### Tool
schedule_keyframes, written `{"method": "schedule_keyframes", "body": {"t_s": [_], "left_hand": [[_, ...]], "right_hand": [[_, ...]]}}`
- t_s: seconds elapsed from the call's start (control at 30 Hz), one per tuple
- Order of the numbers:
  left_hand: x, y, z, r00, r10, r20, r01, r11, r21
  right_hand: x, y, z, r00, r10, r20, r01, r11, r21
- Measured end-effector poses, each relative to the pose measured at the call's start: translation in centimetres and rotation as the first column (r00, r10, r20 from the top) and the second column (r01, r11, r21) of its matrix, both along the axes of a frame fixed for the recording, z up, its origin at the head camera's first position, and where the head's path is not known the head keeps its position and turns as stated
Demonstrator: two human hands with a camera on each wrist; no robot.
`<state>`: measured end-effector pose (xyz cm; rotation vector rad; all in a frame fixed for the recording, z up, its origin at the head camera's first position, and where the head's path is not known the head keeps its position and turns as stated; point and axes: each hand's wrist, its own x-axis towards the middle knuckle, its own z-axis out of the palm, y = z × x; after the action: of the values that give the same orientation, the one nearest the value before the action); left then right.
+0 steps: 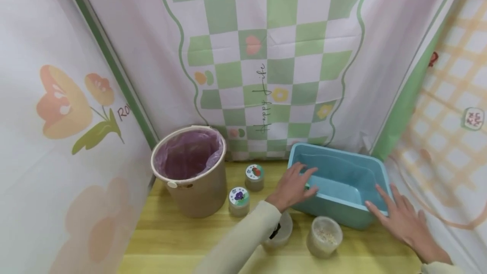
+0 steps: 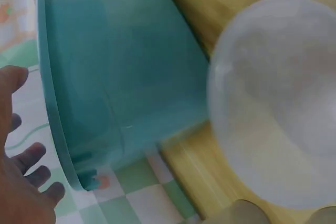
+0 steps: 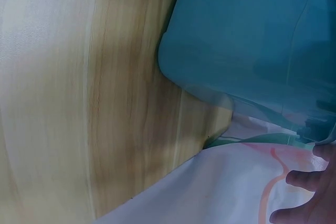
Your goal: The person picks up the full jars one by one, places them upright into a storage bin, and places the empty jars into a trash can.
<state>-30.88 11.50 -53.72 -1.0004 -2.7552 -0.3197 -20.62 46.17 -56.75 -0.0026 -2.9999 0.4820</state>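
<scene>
A blue plastic bin [image 1: 342, 210] sits on the table between both hands. My left hand [image 1: 291, 187] is over its left end with fingers spread, and in the left wrist view those fingers [image 2: 32, 156] stand apart beside the bin's rim [image 2: 55, 114]. At the right end hovers my right hand [image 1: 407, 221], fingers extended near the rim; the right wrist view catches only its fingertips [image 3: 304, 180] at the edge. Neither hand holds anything. Close in front of the bin stand a clear tub with pale grains [image 1: 325, 237] and another translucent tub [image 1: 282, 234], partly hidden behind my left wrist.
To the left is a beige bucket [image 1: 201, 198] lined with a purple bag. Two small jars with printed lids, one with a red picture [image 1: 254, 173] and one with a purple flower [image 1: 239, 198], stand beside it. Patterned curtains [image 1: 281, 54] enclose the wooden table [image 1: 182, 240].
</scene>
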Motion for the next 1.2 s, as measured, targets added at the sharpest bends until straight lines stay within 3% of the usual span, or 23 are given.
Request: {"method": "schedule_keyframes", "body": {"t_s": [0.27,0.43,0.57,0.9,1.2], "left_hand": [[2.2,-3.3,-1.5,0.999,-0.019,-0.040,0.020,0.999,0.031],[3.2,-5.3,-2.8,0.996,0.004,-0.094,0.000,0.999,0.045],[3.7,-6.8,-3.5,0.996,0.027,-0.090,-0.023,0.999,0.049],[3.7,-10.0,-5.1,0.994,0.094,-0.056,-0.086,0.988,0.125],[3.5,-12.9,-6.9,0.990,0.133,0.046,-0.140,0.961,0.238]], "right_hand": [[0.0,-0.2,-0.2,1.000,-0.006,-0.014,0.006,1.000,-0.006],[0.3,-0.5,-0.4,1.000,-0.005,-0.011,0.004,1.000,-0.022],[0.2,-0.5,-0.2,1.000,-0.008,-0.028,0.007,1.000,-0.013],[0.2,-0.4,0.1,1.000,-0.006,-0.027,0.006,1.000,-0.015],[0.1,-0.4,0.1,1.000,-0.007,-0.020,0.007,1.000,-0.022]]}}
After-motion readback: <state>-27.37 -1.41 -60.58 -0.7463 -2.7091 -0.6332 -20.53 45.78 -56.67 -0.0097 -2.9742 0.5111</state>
